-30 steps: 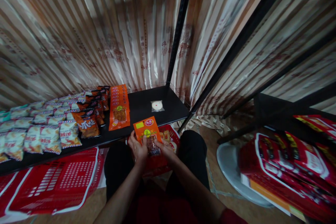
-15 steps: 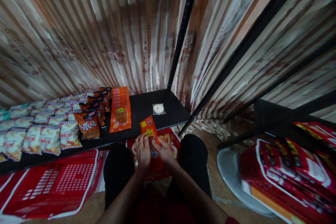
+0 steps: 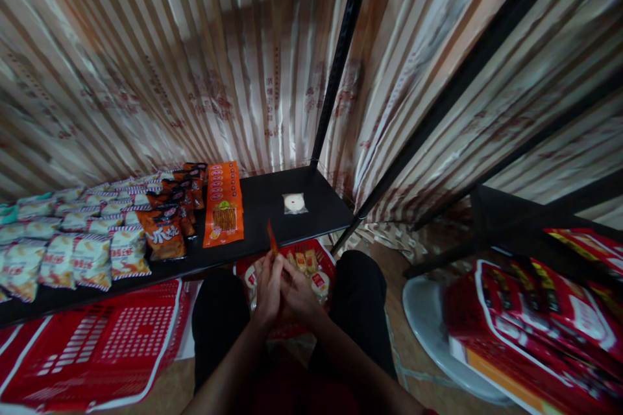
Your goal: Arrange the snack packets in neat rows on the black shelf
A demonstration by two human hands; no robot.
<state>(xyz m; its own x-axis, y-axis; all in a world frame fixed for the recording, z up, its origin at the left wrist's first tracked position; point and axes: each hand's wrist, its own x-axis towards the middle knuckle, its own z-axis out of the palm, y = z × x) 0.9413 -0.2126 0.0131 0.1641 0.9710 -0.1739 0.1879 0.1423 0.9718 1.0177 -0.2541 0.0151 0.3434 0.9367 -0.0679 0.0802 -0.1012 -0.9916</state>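
My left hand (image 3: 267, 285) and my right hand (image 3: 298, 292) are closed close together on an orange snack packet (image 3: 272, 237). The packet stands edge-on between my fingers, its top corner pointing up and its lower part hidden by the hands. Right beneath them sits a red basket (image 3: 324, 249) between my knees, with small wrapped snacks (image 3: 310, 260) inside. Ahead on the black shelf (image 3: 261, 198) lie orange packets (image 3: 224, 201) like the held one, laid in an overlapping row. A round white item in a clear wrapper (image 3: 294, 203) lies to their right.
Pale snack bags (image 3: 92, 259) and brown-orange bags (image 3: 165, 233) fill the shelf's left part. A tipped red basket (image 3: 121, 337) is at lower left. At right stand a grey stool (image 3: 423, 318) and a red basket of red packets (image 3: 549, 331). A black shelf post (image 3: 343, 65) rises ahead.
The orange packet has turned from showing its printed front to standing edge-on. My hands have come closer together around it, and more of the basket's contents shows.
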